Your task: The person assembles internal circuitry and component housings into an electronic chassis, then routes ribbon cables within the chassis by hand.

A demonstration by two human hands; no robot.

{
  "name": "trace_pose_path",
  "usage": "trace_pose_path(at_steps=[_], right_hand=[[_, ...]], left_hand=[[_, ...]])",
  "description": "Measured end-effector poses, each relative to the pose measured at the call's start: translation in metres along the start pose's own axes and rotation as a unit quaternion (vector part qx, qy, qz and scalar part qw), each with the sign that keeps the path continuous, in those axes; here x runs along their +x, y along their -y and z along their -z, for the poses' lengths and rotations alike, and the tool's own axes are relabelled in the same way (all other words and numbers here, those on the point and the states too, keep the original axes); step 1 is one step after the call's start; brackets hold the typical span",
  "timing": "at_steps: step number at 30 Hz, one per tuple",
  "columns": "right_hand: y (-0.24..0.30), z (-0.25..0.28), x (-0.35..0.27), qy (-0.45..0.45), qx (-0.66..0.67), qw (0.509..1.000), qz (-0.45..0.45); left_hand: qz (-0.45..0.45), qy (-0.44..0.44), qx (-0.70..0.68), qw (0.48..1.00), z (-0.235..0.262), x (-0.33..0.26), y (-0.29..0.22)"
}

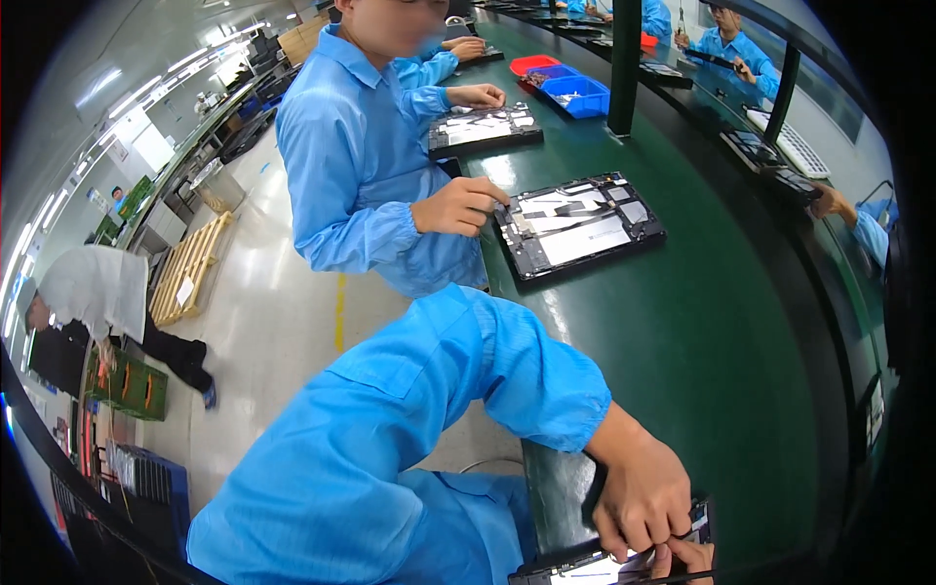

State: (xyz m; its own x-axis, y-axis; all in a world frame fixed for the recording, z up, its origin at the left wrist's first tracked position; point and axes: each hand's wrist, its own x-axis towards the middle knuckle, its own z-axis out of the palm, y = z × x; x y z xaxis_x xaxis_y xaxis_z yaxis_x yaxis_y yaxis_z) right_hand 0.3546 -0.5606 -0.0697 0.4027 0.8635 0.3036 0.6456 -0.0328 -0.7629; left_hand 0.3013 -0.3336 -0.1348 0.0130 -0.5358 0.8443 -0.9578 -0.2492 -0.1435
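My left hand [643,497] bends down over an opened tablet-like device [585,570] at the lower edge of the view. Its fingers are curled and closed, and what they pinch is hidden beneath them. Touching its fingertips from the right is my right hand [692,558], of which only a few bent fingers show; it looks closed too, on something too covered to name. The device has a black frame with silvery parts inside, and most of it is cut off by the picture's edge or covered by my hands.
Another opened device [585,244] lies farther along the green bench [721,390], touched by a co-worker's hand [458,207]. Beyond are a third device [487,129], blue bins [577,96] and a red bin [534,65]. A dark post [626,68] rises from the bench.
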Motion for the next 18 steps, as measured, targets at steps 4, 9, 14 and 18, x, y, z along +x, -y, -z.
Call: trace_pose_path(at_steps=[4, 9, 14, 18], right_hand=[[-0.015, -0.002, -0.005, -0.014, 0.006, 1.0, 0.016], [-0.02, -0.012, -0.021, -0.059, 0.141, 0.972, -0.177], [-0.028, -0.013, -0.026, -0.058, 0.13, 0.976, -0.165], [-0.013, -0.019, -0.022, -0.056, 0.098, 0.982, -0.153]], left_hand=[[0.0, 0.005, 0.024, 1.0, -0.002, -0.001, 0.007], [0.048, 0.003, -0.041, 0.998, 0.011, 0.005, -0.003], [0.028, 0.0, -0.052, 0.998, 0.009, 0.007, -0.002], [0.035, 0.035, -0.062, 0.997, 0.019, 0.003, -0.009]])
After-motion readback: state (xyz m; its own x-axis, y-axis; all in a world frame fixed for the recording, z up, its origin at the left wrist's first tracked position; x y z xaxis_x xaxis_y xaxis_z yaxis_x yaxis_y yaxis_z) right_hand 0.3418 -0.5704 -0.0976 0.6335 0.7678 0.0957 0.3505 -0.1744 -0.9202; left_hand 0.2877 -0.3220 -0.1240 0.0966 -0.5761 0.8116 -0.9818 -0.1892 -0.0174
